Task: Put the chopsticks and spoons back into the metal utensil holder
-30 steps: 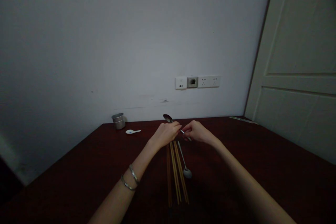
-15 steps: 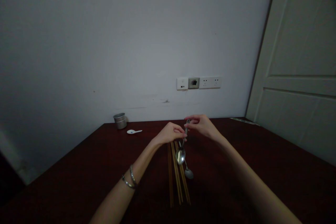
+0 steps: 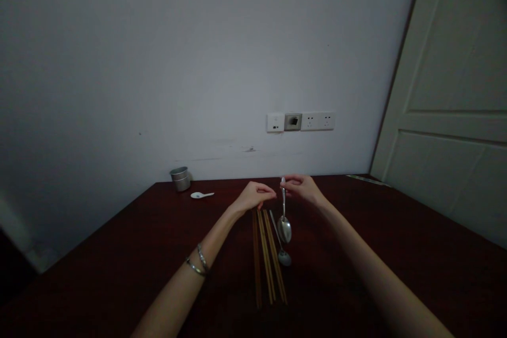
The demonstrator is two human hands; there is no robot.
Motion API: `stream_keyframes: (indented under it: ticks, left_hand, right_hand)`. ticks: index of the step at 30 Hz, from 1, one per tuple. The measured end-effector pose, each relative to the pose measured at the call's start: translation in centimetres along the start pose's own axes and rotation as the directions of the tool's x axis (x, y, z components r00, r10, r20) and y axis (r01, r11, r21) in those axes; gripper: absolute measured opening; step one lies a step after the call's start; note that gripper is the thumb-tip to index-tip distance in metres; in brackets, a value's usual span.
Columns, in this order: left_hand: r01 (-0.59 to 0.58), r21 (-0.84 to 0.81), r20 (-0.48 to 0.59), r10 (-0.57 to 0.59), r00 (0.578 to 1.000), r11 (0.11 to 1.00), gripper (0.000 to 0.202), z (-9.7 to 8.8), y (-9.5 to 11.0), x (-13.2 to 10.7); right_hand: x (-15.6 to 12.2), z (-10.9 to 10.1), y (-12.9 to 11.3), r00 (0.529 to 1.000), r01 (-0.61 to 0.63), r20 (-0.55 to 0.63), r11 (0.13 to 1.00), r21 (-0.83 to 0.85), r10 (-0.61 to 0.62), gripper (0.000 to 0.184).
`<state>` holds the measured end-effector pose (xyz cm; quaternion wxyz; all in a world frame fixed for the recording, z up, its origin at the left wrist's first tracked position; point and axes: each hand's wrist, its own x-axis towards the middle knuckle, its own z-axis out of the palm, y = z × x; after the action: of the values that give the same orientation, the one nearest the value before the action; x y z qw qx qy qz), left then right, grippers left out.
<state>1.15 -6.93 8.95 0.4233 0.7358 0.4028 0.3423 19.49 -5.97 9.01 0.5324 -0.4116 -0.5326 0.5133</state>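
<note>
My right hand (image 3: 301, 189) is closed in a pinch on the upper end of a metal spoon (image 3: 284, 229). The spoon hangs bowl down above the table. My left hand (image 3: 254, 195) is just to the left, fingers stretched forward and holding nothing, apart from the spoon. Below it several wooden chopsticks (image 3: 267, 259) lie side by side, pointing toward me. A second metal spoon (image 3: 284, 257) rests along the right side of the chopsticks, its bowl toward me.
Back left on the dark red table (image 3: 150, 232) stand a metal cup (image 3: 180, 179) and, beside it, a white spoon (image 3: 201, 195). Behind is a pale wall with sockets (image 3: 317, 121). A white panelled door (image 3: 447, 90) is on the right.
My left hand has let go of the metal spoon and drawn slightly left. My right hand keeps the spoon, whose bowl has swung to the right, away from the chopsticks.
</note>
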Motion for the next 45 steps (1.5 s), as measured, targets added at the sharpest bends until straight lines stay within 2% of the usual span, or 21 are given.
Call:
stream_keyframes:
  ticks: [4, 9, 12, 14, 22, 31, 34, 40, 45]
  left_hand:
    - [0.021, -0.029, -0.102, -0.024, 0.995, 0.999, 0.024, -1.7, -3.1, 1.0]
    - [0.194, -0.073, -0.208, -0.205, 0.957, 0.978, 0.021, -3.6, -7.3, 1.5]
    - [0.288, -0.113, -0.215, -0.306, 0.927, 0.951, 0.022, -4.4, -8.8, 1.5]
    - [0.314, -0.124, -0.206, -0.334, 0.92, 0.941, 0.023, -4.7, -9.5, 1.6]
    - [0.358, -0.147, -0.176, -0.381, 0.908, 0.922, 0.026, -4.9, -11.1, 1.9]
    - [0.364, -0.177, -0.181, -0.394, 0.901, 0.914, 0.035, -5.0, -12.1, 1.7]
    - [0.364, -0.186, -0.183, -0.396, 0.9, 0.913, 0.034, -4.9, -12.0, 1.5]
    - [0.325, -0.193, -0.196, -0.361, 0.912, 0.926, 0.035, -4.6, -11.8, 1.0]
    - [0.299, -0.114, -0.197, -0.317, 0.928, 0.947, 0.037, -4.5, -12.5, 1.3]
  right_hand:
    - [1.2, -1.0, 2.1, 0.992, -0.119, -0.046, 0.993, -0.001, 0.118, 0.027]
    - [2.6, -1.6, 4.9, 0.979, -0.206, -0.01, 0.976, -0.068, 0.206, 0.025]
    - [3.2, -1.8, 6.0, 0.965, -0.252, 0.043, 0.963, -0.099, 0.257, 0.026]
    - [3.5, -1.9, 6.5, 0.959, -0.267, 0.065, 0.958, -0.108, 0.274, 0.027]
    - [4.0, -2.0, 8.1, 0.942, -0.312, 0.09, 0.941, -0.134, 0.325, 0.025]
    - [3.7, -1.8, 8.6, 0.93, -0.323, 0.13, 0.933, -0.157, 0.343, 0.022]
    - [4.0, -1.8, 8.9, 0.925, -0.323, 0.127, 0.918, -0.228, 0.357, 0.02]
    - [4.4, -1.5, 8.9, 0.93, -0.326, 0.013, 0.844, -0.426, 0.366, 0.022]
    - [4.6, -1.3, 9.3, 0.939, -0.281, 0.022, 0.806, -0.521, 0.342, 0.019]
